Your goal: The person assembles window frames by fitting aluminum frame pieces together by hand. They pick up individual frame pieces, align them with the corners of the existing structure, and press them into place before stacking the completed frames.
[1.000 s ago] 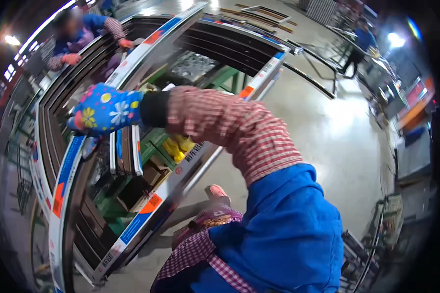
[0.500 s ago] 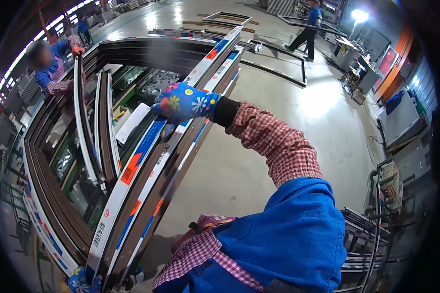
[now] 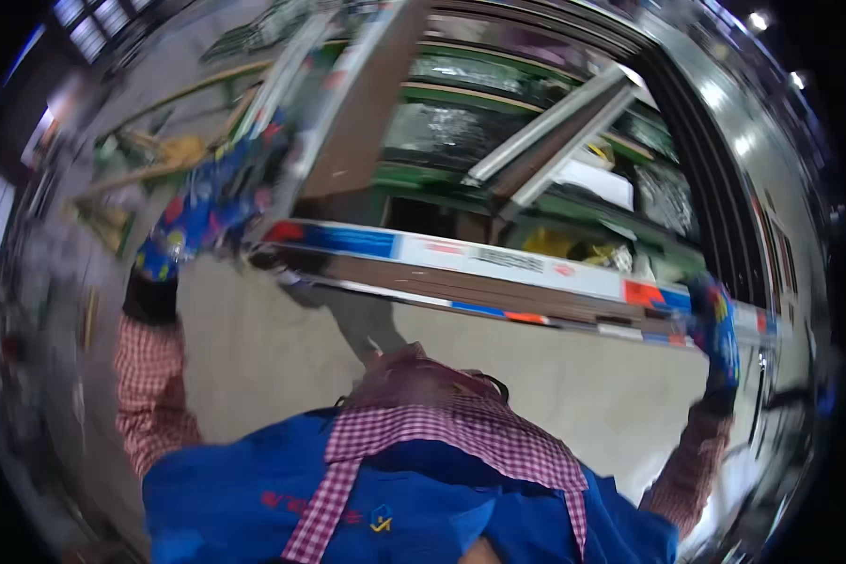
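Observation:
A stack of brown window frames [image 3: 348,150] with white, blue and orange protective film lies over a green rack. My right hand [image 3: 716,329], in a blue flowered glove, is closed over the near rail [image 3: 517,261] towards its right end. Beside the left corner of the stack is my left hand [image 3: 207,211], gloved alike. Motion smears its fingers, and whether they touch the frame cannot be made out. Two loose profile bars [image 3: 555,132] lie at a slant inside the frame opening.
Through the opening show the green rack [image 3: 451,85], clear plastic-wrapped bundles [image 3: 442,132], a white box [image 3: 594,181] and something yellow [image 3: 550,242]. At the left stands a blurred green trestle with wooden strips [image 3: 160,150]. More frames [image 3: 775,235] lie on the floor at the right.
My view has swung left and down, so the near rail now runs across the picture. My left hand has come fully into sight. The co-worker is out of view.

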Available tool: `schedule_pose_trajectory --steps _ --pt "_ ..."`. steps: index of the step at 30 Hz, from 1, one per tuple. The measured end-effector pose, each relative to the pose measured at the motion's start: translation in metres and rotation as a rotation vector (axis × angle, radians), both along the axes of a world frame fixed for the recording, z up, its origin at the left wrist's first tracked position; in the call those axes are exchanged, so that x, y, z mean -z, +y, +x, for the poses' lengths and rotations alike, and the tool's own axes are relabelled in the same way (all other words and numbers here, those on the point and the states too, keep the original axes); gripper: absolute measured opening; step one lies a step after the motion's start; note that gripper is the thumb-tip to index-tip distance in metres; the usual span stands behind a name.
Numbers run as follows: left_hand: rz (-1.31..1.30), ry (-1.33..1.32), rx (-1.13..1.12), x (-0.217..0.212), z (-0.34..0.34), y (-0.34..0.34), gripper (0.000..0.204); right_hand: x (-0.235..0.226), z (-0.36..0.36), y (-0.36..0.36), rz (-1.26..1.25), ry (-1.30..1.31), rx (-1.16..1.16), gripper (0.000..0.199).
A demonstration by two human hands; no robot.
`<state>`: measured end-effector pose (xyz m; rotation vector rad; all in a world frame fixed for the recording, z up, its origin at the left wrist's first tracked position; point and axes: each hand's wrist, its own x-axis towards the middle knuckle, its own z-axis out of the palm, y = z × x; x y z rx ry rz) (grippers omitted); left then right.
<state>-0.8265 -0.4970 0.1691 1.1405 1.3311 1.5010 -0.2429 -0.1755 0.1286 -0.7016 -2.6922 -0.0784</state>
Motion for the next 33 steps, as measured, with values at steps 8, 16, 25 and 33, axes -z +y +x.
schedule_pose_trajectory --steps 8,16,25,33 --pt "-0.497 1.049 -0.609 0.245 -0.259 -0.127 0.034 -0.007 -0.182 -0.098 -0.172 -0.065 -0.185 0.054" --pt "-0.684 1.584 -0.45 0.31 -0.265 -0.046 0.031 -0.023 -0.314 -0.163 -0.237 -0.108 -0.224 0.045" --pt "-0.598 0.659 -0.447 0.344 -0.29 -0.018 0.057 -0.027 -0.341 -0.175 -0.233 -0.145 -0.091 0.035" --pt "-0.578 1.142 0.035 0.359 -0.321 -0.006 0.043 -0.024 -0.326 -0.173 -0.146 -0.124 -0.07 0.041"
